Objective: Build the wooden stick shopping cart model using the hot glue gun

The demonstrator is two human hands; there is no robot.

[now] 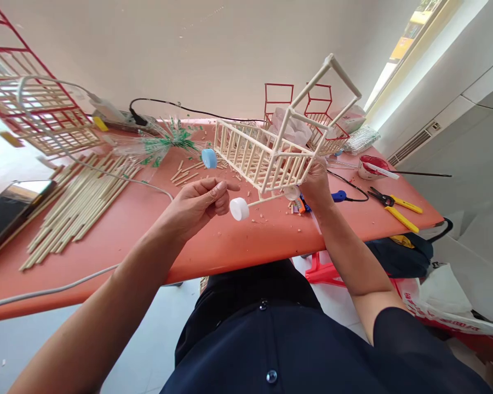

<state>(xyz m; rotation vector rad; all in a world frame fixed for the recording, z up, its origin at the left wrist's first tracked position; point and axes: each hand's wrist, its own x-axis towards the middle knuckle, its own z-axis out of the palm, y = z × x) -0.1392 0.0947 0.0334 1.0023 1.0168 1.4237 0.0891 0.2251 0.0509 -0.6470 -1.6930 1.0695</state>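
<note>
A miniature shopping cart (pixel 252 161) built from pale sticks is held tilted above the table. My right hand (pixel 315 183) grips its right underside; some of those fingers are hidden behind the slats. A white bottle cap (pixel 239 209) sits as a wheel on the end of a thin stick axle, and a second white cap (pixel 291 192) shows near my right hand. At the cart's left end is a blue bottle cap (pixel 209 158). My left hand (pixel 201 201) is beside the near white cap, fingers curled, thumb against the forefinger, with nothing visible in it.
Loose wooden sticks (pixel 84 200) and a phone (pixel 12 210) lie on the orange table (pixel 213 249). Yellow-handled pliers (pixel 394 207), a red-stained cup (pixel 370 167) with a brush, and a blue-handled tool (pixel 339 196) are at right. Finished red-trimmed carts (pixel 53 115) stand behind.
</note>
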